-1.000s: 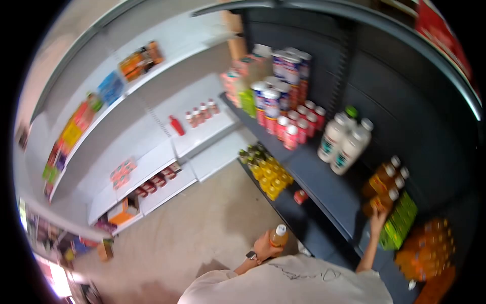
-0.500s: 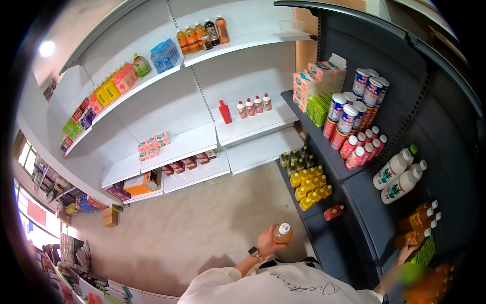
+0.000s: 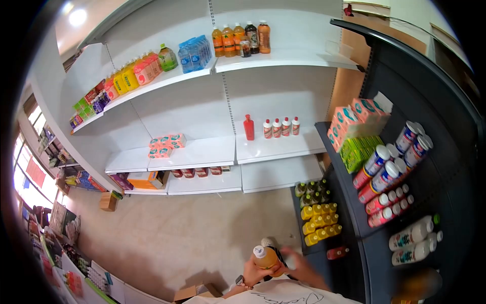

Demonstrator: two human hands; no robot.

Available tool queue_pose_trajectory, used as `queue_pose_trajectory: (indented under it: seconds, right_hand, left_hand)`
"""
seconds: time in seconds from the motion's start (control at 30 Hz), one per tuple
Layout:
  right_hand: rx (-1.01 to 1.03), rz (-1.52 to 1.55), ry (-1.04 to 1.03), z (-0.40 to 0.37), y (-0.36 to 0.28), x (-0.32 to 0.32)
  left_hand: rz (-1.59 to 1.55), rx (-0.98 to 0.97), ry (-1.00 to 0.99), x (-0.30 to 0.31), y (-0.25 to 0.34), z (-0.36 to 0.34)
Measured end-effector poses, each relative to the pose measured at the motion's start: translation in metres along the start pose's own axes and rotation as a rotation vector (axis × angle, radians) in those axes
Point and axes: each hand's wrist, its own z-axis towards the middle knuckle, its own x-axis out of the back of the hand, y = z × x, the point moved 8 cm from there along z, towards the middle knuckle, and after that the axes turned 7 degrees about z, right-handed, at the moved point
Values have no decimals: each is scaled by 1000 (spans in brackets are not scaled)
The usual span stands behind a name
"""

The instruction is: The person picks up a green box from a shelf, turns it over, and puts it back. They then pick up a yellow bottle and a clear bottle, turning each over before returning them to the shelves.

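A bottle of orange drink with a white cap stands nearly upright in my left hand, whose fingers wrap around its body. A watch sits on that wrist. Just to the right of the bottle is my right hand, smeared by motion. Its fingers point toward the bottle, and I cannot make out whether they hold anything. Below my hands is the light shirt I wear. A shoe shows on the floor just beyond the bottle.
A dark shelf on the right holds yellow-capped bottles, a red bottle, cans and white jugs. Ahead, a white shelf carries bottles and tissue packs. An open cardboard box lies at the lower left.
My right hand has left the bottles on the right shelf and come in beside my left hand. The bottle in my left hand has moved left and down. The view has turned right.
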Motion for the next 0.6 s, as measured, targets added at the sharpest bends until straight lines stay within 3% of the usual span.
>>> queue_pose_trajectory:
  seconds: [0.03, 0.07, 0.17, 0.27, 0.4, 0.43, 0.53, 0.6]
  right_hand:
    - [-18, 96, -211, 24, -7, -16]
    - [-8, 107, -222, 45, -11, -18]
    - [-47, 169, -180, 107, -5, -7]
    - [257, -87, -102, 168, -18, 13]
    - [326, -109, 4, 227, -11, 35]
    - [346, -76, 30, 239, -9, 41]
    - [398, 8, 58, 276, -23, 55]
    - [430, 68, 61, 304, -36, 61]
  left_hand:
    - [80, -53, 19, 4, 20, 17]
    - [170, -104, 36, 14, 43, 35]
    - [397, -209, 74, 35, 90, 100]
    - [428, -217, 65, 48, 108, 154]
    - [543, -150, 2, 56, 132, 219]
    - [545, -142, 6, 58, 138, 228]
    - [215, -471, 158, 69, 165, 249]
    - [151, -512, 240, 80, 159, 263]
